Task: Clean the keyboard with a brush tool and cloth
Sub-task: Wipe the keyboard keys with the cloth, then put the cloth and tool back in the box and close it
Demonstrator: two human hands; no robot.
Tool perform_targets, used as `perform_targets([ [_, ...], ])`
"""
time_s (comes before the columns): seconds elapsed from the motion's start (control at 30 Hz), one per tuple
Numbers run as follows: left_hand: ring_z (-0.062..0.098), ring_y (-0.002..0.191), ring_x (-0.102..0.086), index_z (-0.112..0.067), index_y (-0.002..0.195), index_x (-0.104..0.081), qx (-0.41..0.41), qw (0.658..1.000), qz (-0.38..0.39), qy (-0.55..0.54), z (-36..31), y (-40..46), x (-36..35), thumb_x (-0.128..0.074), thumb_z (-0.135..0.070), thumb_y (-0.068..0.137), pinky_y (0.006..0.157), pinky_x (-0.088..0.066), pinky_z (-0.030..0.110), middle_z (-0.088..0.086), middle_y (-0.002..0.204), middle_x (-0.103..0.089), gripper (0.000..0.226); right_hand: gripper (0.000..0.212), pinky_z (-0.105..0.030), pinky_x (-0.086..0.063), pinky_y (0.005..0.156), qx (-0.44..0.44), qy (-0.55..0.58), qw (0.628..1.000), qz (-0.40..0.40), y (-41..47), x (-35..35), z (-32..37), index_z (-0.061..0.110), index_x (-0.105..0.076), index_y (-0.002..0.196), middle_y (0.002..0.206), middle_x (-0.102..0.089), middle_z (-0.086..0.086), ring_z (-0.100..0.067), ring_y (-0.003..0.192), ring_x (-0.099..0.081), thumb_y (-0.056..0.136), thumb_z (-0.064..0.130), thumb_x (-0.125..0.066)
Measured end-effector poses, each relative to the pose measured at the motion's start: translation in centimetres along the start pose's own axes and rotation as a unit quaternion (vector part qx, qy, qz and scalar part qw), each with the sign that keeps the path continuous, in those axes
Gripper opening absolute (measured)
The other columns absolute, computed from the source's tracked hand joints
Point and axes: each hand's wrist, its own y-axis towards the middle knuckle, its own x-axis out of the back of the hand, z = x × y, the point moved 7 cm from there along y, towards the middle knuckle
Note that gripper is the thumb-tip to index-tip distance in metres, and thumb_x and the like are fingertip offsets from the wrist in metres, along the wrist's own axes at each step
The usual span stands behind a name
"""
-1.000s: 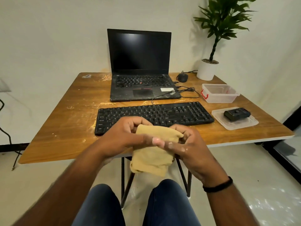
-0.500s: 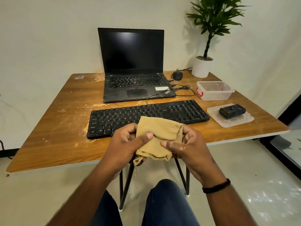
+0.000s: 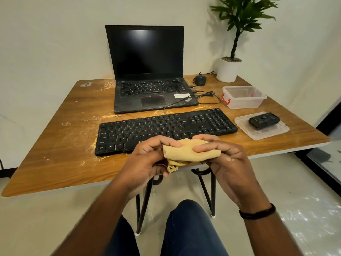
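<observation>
Together two hands, left (image 3: 145, 161) and right (image 3: 224, 159), grip one cloth (image 3: 190, 151) before one keyboard (image 3: 166, 129).

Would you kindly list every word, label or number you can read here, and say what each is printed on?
"Ctrl", "Alt", "Shift": corner keys of the black keyboard, legible.
Keyboard brand mark above the left hand: begins with "Z", the rest hidden.
White sticker on the laptop palm rest: too blurred to read.
Grey sticker at the table's far corner: unreadable.
The cloth bears no text.
</observation>
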Motion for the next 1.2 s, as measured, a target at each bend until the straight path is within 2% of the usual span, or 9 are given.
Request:
perform_targets([
  [0.1, 0.022, 0.073, -0.060, -0.005, 0.102, -0.072, 0.021, 0.998, 0.023, -0.060, 0.2, 0.8, -1.5, -0.051, -0.018, 0.089, 0.054, -0.051, 0.029, 0.011, 0.095, -0.066, 0.029, 0.033, -0.039, -0.053, 0.090, -0.011, 0.022, 1.000, -0.003, -0.4, 1.5, 0.2, -0.013, -0.072, 0.092, 0.124, -0.064, -0.021, -0.036, 0.118, -0.060, 0.079, 0.012, -0.055],
  [0.2, 0.018, 0.069, -0.060, -0.006, 0.099, -0.070, 0.030, 0.999, -0.019, 0.031, 0.2, 2.3, -3.1, -0.073, -0.025, 0.090, 0.057, -0.054, 0.027, 0.005, 0.085, -0.068, 0.021, 0.029, -0.050, -0.050, 0.091, -0.008, -0.078, 0.993, -0.087, -0.1, 4.2, 0.1, 0.003, -0.078, 0.088, 0.105, -0.072, -0.016, -0.038, 0.106, -0.064, 0.076, 0.029, -0.071],
  [0.3, 0.018, 0.068, -0.067, -0.016, 0.108, -0.061, 0.041, 0.989, -0.086, 0.110, 0.3, 4.6, -4.7, -0.080, -0.014, 0.082, 0.065, -0.058, 0.029, 0.006, 0.092, -0.075, 0.032, 0.015, -0.051, -0.055, 0.092, -0.018, -0.133, 0.979, -0.155, 0.5, 7.3, -0.1, 0.013, -0.078, 0.094, 0.102, -0.074, -0.007, -0.032, 0.104, -0.067, 0.079, 0.011, -0.079],
  [0.4, 0.018, 0.082, -0.075, -0.022, 0.116, -0.057, 0.036, 0.991, -0.106, 0.077, 0.2, 7.8, -7.1, -0.085, -0.008, 0.076, 0.067, -0.058, 0.027, 0.005, 0.097, -0.078, 0.051, 0.034, -0.047, -0.058, 0.085, -0.020, -0.096, 0.965, -0.242, 1.6, 11.3, 0.9, 0.016, -0.069, 0.110, 0.107, -0.074, -0.008, -0.028, 0.104, -0.070, 0.081, 0.000, -0.075],
  [0.5, 0.016, 0.083, -0.076, -0.012, 0.110, -0.069, 0.057, 0.993, -0.078, 0.070, -0.1, 11.7, -10.6, -0.082, -0.001, 0.078, 0.067, -0.060, 0.023, 0.007, 0.096, -0.078, 0.036, 0.047, -0.042, -0.060, 0.080, 0.024, -0.101, 0.934, -0.343, 3.2, 16.2, 3.2, 0.013, -0.059, 0.121, 0.108, -0.073, -0.009, -0.021, 0.099, -0.072, 0.080, 0.001, -0.077],
  [0.6, 0.020, 0.087, -0.076, -0.009, 0.100, -0.073, 0.109, 0.990, -0.086, 0.013, 1.0, 16.1, -13.8, -0.079, 0.002, 0.081, 0.074, -0.062, 0.026, 0.012, 0.101, -0.075, 0.022, 0.039, -0.029, -0.060, 0.073, 0.062, -0.164, 0.902, -0.395, 5.1, 20.0, 5.5, 0.010, -0.062, 0.114, 0.100, -0.074, -0.003, -0.014, 0.089, -0.073, 0.080, 0.007, -0.080],
  [0.87, 0.023, 0.076, -0.075, -0.004, 0.103, -0.062, 0.155, 0.980, -0.125, -0.008, 3.7, 23.4, -18.5, -0.077, 0.006, 0.083, 0.064, -0.063, 0.028, 0.016, 0.106, -0.067, 0.027, 0.021, -0.028, -0.054, 0.079, 0.036, -0.342, 0.843, -0.414, 9.6, 27.1, 6.6, 0.013, -0.071, 0.102, 0.098, -0.071, -0.004, -0.021, 0.092, -0.068, 0.083, 0.014, -0.078],
  [0.97, 0.015, 0.061, -0.074, -0.007, 0.102, -0.062, 0.143, 0.978, -0.142, 0.053, 4.2, 24.2, -18.3, -0.081, 0.003, 0.079, 0.064, -0.064, 0.031, 0.011, 0.100, -0.067, 0.032, 0.030, -0.029, -0.049, 0.082, -0.025, -0.420, 0.823, -0.382, 10.0, 27.9, 5.1, 0.009, -0.071, 0.114, 0.110, -0.070, -0.008, -0.019, 0.096, -0.062, 0.087, 0.019, -0.075],
  [1.2, 0.024, 0.060, -0.073, -0.009, 0.095, -0.059, 0.155, 0.978, -0.114, 0.075, 4.8, 23.7, -18.3, -0.077, -0.001, 0.083, 0.062, -0.063, 0.034, 0.014, 0.083, -0.073, 0.023, 0.051, -0.037, -0.046, 0.094, -0.049, -0.494, 0.780, -0.381, 9.7, 27.6, 4.8, 0.014, -0.055, 0.136, 0.125, -0.062, -0.012, -0.028, 0.113, -0.058, 0.089, 0.026, -0.072],
])
